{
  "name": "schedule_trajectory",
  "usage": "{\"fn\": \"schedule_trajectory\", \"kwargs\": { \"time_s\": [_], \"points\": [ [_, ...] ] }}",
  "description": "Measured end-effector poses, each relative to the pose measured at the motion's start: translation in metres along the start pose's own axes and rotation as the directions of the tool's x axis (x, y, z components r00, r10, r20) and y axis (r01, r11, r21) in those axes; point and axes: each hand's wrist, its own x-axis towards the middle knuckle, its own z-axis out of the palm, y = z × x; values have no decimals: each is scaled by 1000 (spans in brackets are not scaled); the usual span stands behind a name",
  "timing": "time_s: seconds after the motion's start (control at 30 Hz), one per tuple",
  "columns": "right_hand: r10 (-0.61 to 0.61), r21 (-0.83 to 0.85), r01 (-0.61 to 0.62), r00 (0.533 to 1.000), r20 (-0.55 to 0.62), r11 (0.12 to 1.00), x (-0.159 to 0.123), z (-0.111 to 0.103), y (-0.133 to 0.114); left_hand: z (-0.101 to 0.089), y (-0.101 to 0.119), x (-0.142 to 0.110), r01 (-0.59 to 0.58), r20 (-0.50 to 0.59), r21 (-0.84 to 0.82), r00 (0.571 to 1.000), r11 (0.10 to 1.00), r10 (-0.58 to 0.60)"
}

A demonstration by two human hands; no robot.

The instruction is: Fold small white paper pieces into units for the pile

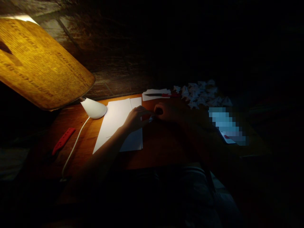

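Over the desk, my two hands come together around a small folded piece of paper (151,118), of which only a pale bit shows between the fingers. My left hand (137,117) reaches across white paper sheets (116,118), fingers closed on the piece from the left. From the right, my right hand (166,112) pinches it with curled fingers; this hand is in deep shadow. Behind the hands, a knife (156,95) with a dark blade and red handle lies across a small stack of cut paper (148,91). Several pointed folded paper shapes (194,93) are heaped at the back right.
A lamp with a printed yellow shade (45,63) and white base (93,108) stands at left, its cord (76,144) running to the front edge. A red power strip (63,140) lies left of the cord. A lit phone (226,126) rests at right. A brick wall (114,63) borders the desk.
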Motion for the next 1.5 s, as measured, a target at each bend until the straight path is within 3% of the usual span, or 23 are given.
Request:
{"fn": "schedule_trajectory", "kwargs": {
  "time_s": [0.53, 1.5],
  "points": [
    [-23, 20, 23, 999, 26, 1000, -2, -3, 0, -2, 7, -1, -1, -42, -7, 999, 1000, 1],
    [-10, 7, 10, 999, 33, 1000, 0, -3, -2, -7, 3, -2, -46, 34, 25, 998, 999, 45]
  ]
}}
